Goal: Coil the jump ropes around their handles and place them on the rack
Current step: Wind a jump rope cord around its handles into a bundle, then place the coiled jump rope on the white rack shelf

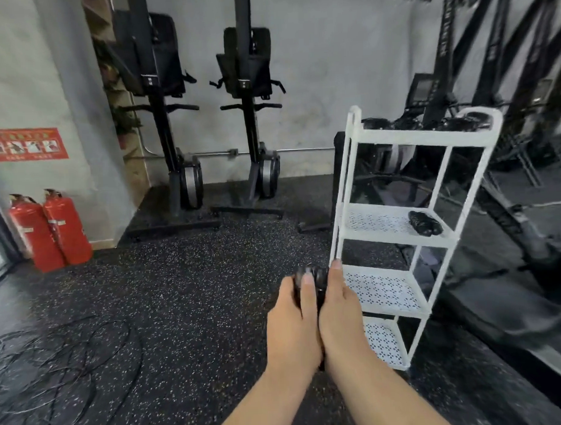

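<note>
My left hand and right hand are pressed together in front of me, both clamped on one coiled jump rope, a dark bundle that shows only above my fingers. The left hand's fingers wrap across the front of it. The right hand holds it from the other side with the thumb pointing up, and I cannot see that hand's fingers behind the bundle.

The bundle is in the air just beside the near left post of the white rack, about level with its third shelf from the top and not on any shelf. A second coiled rope lies on the shelf above that, toward its right end. More dark bundles sit on the top tier, blurred, so I cannot tell how many.

Low to my left, well apart from the rack, loose ropes lie tangled on the speckled floor. Against the far wall stand two upright rowing machines, and near the left corner two red fire extinguishers stand under a red sign.
</note>
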Tool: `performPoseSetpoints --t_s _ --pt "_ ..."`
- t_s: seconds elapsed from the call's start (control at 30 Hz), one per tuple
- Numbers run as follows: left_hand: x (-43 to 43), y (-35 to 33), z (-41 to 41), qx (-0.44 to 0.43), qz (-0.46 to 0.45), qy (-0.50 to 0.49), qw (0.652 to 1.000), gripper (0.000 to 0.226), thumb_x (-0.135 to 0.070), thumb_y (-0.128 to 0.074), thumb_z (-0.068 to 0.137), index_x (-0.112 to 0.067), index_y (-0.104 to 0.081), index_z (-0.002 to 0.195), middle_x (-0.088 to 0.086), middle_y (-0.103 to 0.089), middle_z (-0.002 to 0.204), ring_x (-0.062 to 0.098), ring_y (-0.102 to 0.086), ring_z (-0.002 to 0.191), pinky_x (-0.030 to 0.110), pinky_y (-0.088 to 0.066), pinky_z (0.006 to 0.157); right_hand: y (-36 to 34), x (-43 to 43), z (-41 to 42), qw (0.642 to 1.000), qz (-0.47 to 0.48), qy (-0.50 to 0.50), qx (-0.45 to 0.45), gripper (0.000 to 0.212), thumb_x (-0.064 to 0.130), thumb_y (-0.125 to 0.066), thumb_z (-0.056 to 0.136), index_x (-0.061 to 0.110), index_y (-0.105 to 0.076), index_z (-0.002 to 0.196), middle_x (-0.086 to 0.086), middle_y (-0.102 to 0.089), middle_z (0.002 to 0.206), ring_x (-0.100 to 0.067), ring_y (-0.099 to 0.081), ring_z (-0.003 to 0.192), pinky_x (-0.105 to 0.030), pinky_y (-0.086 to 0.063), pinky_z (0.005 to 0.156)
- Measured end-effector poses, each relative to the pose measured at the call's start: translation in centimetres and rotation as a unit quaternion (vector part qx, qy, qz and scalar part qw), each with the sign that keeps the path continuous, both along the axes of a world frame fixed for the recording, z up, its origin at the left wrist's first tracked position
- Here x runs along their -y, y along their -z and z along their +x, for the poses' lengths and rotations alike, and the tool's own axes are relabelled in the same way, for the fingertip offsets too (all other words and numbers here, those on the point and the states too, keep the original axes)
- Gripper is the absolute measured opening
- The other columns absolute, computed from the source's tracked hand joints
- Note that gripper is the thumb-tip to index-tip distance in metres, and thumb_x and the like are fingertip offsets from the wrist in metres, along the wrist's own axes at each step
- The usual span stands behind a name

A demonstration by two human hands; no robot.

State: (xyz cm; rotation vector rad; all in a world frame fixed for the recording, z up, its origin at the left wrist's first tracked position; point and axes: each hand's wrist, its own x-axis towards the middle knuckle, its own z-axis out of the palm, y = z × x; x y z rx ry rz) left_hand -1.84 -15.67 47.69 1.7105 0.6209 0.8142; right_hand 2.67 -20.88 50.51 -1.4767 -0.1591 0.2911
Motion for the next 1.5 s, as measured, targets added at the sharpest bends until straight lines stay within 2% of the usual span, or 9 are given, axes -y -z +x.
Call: performPoseSetpoints --t_s 0.07,0.2,0.43,0.63,0.9,1.1,1.3,1.4,1.5 --pt "1.2 -0.8 0.3 -0.001 0.047 -0.002 0.999 0.042 -0.068 -0.044 0.102 -0.029 -0.059 0.097 -0.007 -0.073 0.079 0.009 -0.068 0.073 0.038 -0.054 0.074 -1.4 1.7 0.4 0.998 0.02 -0.001 -0.051 0.066 0.063 -0.04 0.107 0.014 -0.077 0.085 -0.003 -0.078 0.069 -0.029 -0.076 0.079 -0.036 -0.056 0.069" --pt "3.2 -2.2 1.1 0.019 0.072 0.015 0.997 0.031 -0.06 -0.051 0.103 -0.033 -0.063 0.094 -0.017 -0.074 0.082 0.003 -0.068 0.072 0.023 -0.049 0.066 -2.5 4.2 2.2 0.994 0.031 0.001 -0.104 0.067 0.069 -0.044 0.104 0.012 -0.078 0.094 -0.007 -0.079 0.072 -0.03 -0.075 0.079 -0.034 -0.053 0.065" --pt "5.2 -4.7 5.0 0.013 -0.058 0.067 0.996 0.039 -0.061 -0.05 0.105 -0.029 -0.073 0.102 -0.009 -0.079 0.092 0.002 -0.073 0.084 0.034 -0.058 0.085 -2.8 6.0 4.8 1.0 0.023 0.013 -0.009 0.056 0.078 -0.039 0.099 0.035 -0.074 0.107 0.0 -0.078 0.108 -0.026 -0.074 0.106 -0.053 -0.057 0.101" --pt "6.2 -7.1 8.9 -0.043 -0.204 0.111 0.972 0.057 -0.079 -0.046 0.098 -0.028 -0.07 0.11 0.0 -0.078 0.108 0.024 -0.075 0.101 0.05 -0.06 0.099 -3.4 8.7 7.5 0.999 0.01 0.002 0.048 0.042 0.065 -0.045 0.105 0.035 -0.054 0.132 0.006 -0.072 0.12 -0.017 -0.071 0.11 -0.053 -0.058 0.1" --pt "6.3 -9.8 14.3 -0.112 -0.23 0.141 0.956 0.066 -0.076 -0.035 0.104 -0.02 -0.063 0.125 0.006 -0.073 0.112 0.026 -0.07 0.105 0.046 -0.055 0.102 -0.8 11.1 10.8 0.937 -0.188 0.015 0.293 0.072 0.038 -0.064 0.104 0.033 -0.024 0.164 0.01 -0.038 0.158 -0.004 -0.047 0.134 -0.024 -0.042 0.105" --pt "5.7 -9.3 17.9 -0.137 -0.22 0.174 0.95 0.086 -0.092 -0.038 0.086 -0.022 -0.074 0.123 0.004 -0.081 0.106 0.028 -0.077 0.101 0.05 -0.061 0.098 -0.2 11.4 13.8 0.885 -0.308 0.043 0.348 0.077 0.037 -0.054 0.108 0.024 -0.009 0.169 0.002 -0.022 0.165 -0.017 -0.056 0.13 -0.026 -0.051 0.096" --pt "4.9 -8.3 20.4 -0.168 -0.077 0.222 0.957 0.06 -0.078 -0.026 0.103 -0.034 -0.064 0.114 -0.002 -0.075 0.122 0.022 -0.071 0.113 0.047 -0.058 0.1 -0.4 10.2 21.2 0.869 -0.367 0.075 0.323 0.063 0.04 -0.045 0.111 0.016 -0.022 0.165 -0.008 -0.042 0.153 -0.029 -0.057 0.126 -0.035 -0.048 0.087" --pt "3.9 -7.1 21.2 -0.205 0.1 0.232 0.946 0.066 -0.07 -0.021 0.108 -0.032 -0.056 0.149 -0.002 -0.063 0.147 0.021 -0.058 0.135 0.034 -0.042 0.109 0.2 9.4 26.4 0.844 -0.428 0.083 0.313 0.062 0.041 -0.044 0.11 0.013 -0.025 0.162 -0.013 -0.046 0.15 -0.034 -0.057 0.124 -0.044 -0.052 0.089" --pt "2.4 -5.3 22.6 -0.239 0.241 0.227 0.913 0.067 -0.065 -0.021 0.11 -0.026 -0.049 0.157 0.0 -0.057 0.156 0.023 -0.051 0.143 0.038 -0.04 0.116 0.4 8.4 31.0 0.817 -0.48 0.087 0.307 0.065 0.041 -0.046 0.109 0.011 -0.025 0.162 -0.017 -0.047 0.149 -0.036 -0.056 0.128 -0.047 -0.052 0.095"
